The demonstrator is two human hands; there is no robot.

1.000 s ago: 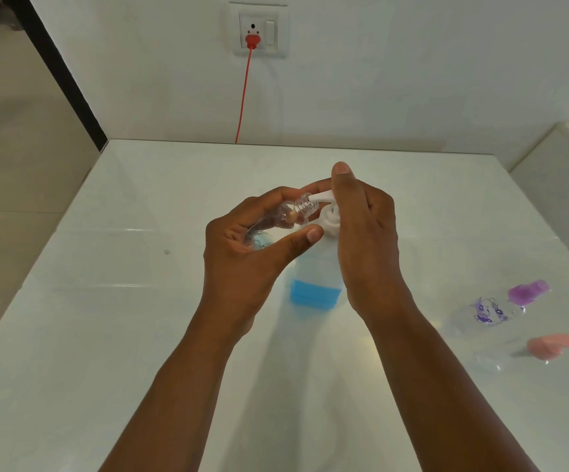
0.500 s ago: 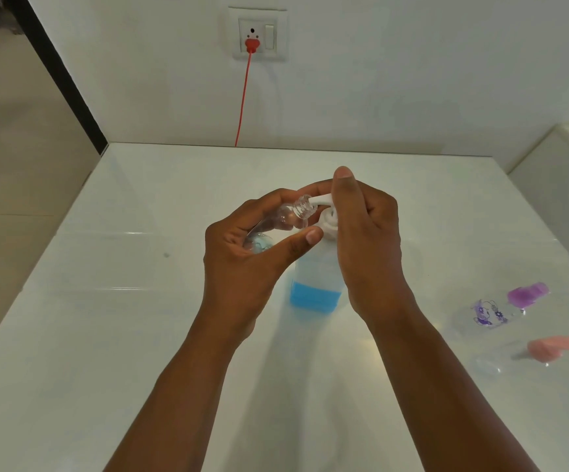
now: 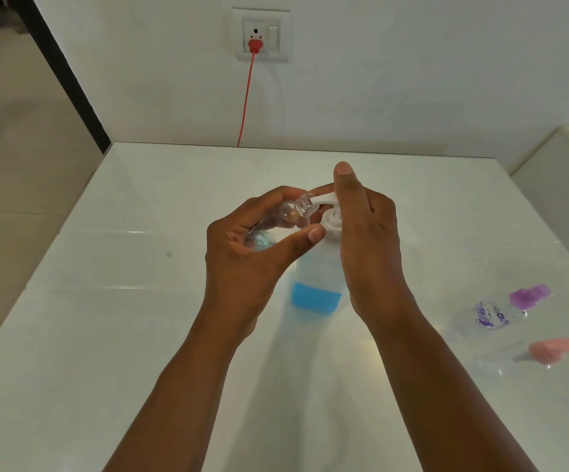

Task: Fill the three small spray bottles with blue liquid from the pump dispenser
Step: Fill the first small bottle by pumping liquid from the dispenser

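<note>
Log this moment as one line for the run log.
step: filling first bottle | left hand holds open spray bottle at pump dispenser nozzle | right hand on pump | two capped bottles aside

We are reaching both bare forearms up from the bottom edge of the frame, converging toward the centre. Our left hand (image 3: 242,253) is sitting just left of centre, back toward the camera, fingers curling round and thumb stretching out to the right in a closed grasp. Our right hand (image 3: 368,240) is standing just right of centre, thumb pointing straight up toward the upper middle, the other fingers folding away behind it.
</note>
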